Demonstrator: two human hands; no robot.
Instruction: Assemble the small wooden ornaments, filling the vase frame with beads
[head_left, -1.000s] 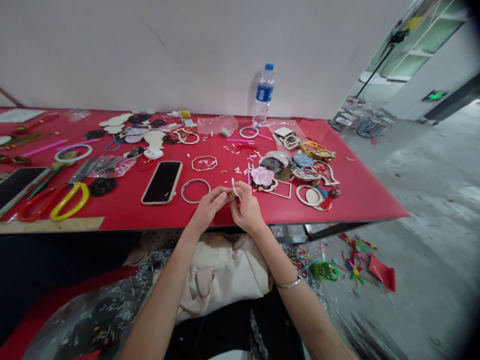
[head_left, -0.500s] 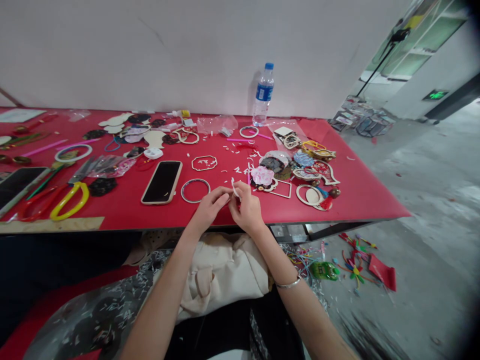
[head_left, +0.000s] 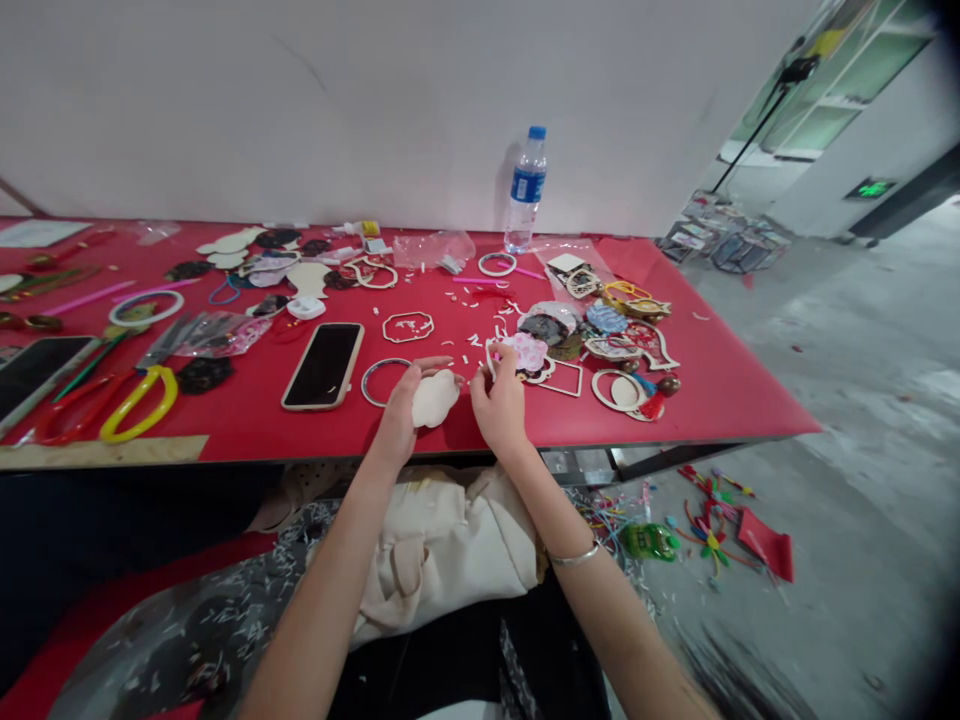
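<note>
My left hand [head_left: 399, 418] holds a flat cream-coloured piece with a scalloped, flower-like outline [head_left: 435, 399], its plain face turned up. Just right of it, my right hand [head_left: 499, 404] is closed with finger and thumb together on a narrow white strip [head_left: 490, 360]. The two hands are apart. Behind the left hand lies a ring-shaped frame [head_left: 375, 382], partly covered by the fingers. A pink flower-patterned piece [head_left: 529, 351] lies beyond the right hand's fingertips. Small white scraps [head_left: 472, 340] are scattered on the red table in front of the hands.
A phone [head_left: 324, 366] and yellow-handled scissors [head_left: 142, 405] lie to the left. At the back a water bottle [head_left: 528, 190] stands by the wall. Frames and decorated pieces are heaped at right, with a tasselled piece [head_left: 654, 404]. The table's front edge [head_left: 697, 441] runs close to my lap.
My hands have moved apart from their pinch together. The left hand has turned, bringing the cream scalloped piece into view; the right has shifted slightly right with the white strip.
</note>
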